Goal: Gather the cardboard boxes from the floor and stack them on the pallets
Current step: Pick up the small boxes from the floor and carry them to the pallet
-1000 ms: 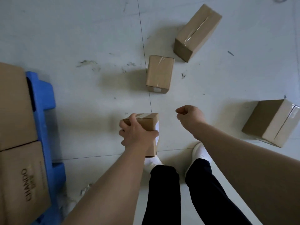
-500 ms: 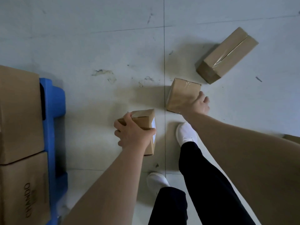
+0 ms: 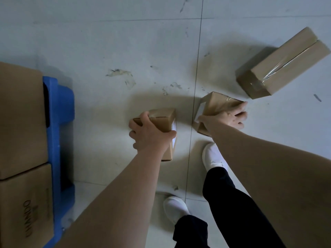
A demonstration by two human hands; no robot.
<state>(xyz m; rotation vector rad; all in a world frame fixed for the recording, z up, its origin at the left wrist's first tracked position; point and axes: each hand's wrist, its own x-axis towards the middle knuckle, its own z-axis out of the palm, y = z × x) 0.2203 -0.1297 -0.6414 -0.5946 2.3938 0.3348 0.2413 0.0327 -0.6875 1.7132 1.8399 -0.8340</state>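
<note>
The grey tiled floor fills the view. At the left edge, stacked cardboard boxes sit on a blue pallet. A long taped box lies on the floor at upper right, apart from the others. The left hand grips a small box from above, held off the floor. The right hand is clamped over a second small box, tilted up beside the white shoe.
</note>
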